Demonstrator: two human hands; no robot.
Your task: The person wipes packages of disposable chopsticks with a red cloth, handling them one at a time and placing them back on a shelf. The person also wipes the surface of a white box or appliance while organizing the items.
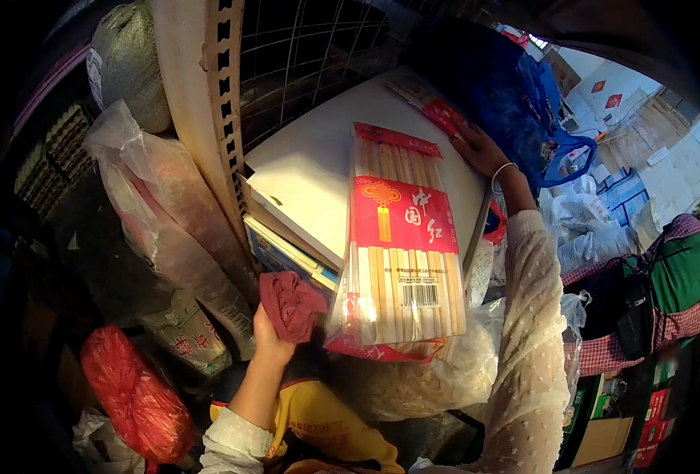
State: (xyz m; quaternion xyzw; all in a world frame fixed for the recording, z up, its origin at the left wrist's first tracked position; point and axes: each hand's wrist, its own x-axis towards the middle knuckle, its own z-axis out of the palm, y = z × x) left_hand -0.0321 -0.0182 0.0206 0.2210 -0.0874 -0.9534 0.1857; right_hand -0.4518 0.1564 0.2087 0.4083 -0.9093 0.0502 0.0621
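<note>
My left hand (273, 340) grips a bunched maroon cloth (294, 307) in front of the shelf. At the back right, my right hand (481, 148) reaches over the white shelf board (308, 160), its fingers on or beside a flat red-labelled packet (439, 115). Whether the fingers close on that packet I cannot tell. Packs of wooden chopsticks (409, 290) in clear plastic with red printed bands lie stacked on the board. Their near ends jut past its front edge, and a lower pack is mostly hidden.
A blue plastic bag (504, 101) bulges beside my right hand. A slotted metal upright (225, 118) and wire mesh (302, 53) border the shelf. Long plastic-wrapped bundles (172, 195) lean at left, above a red plastic bag (136, 397). A checked bag (676, 296) is at right.
</note>
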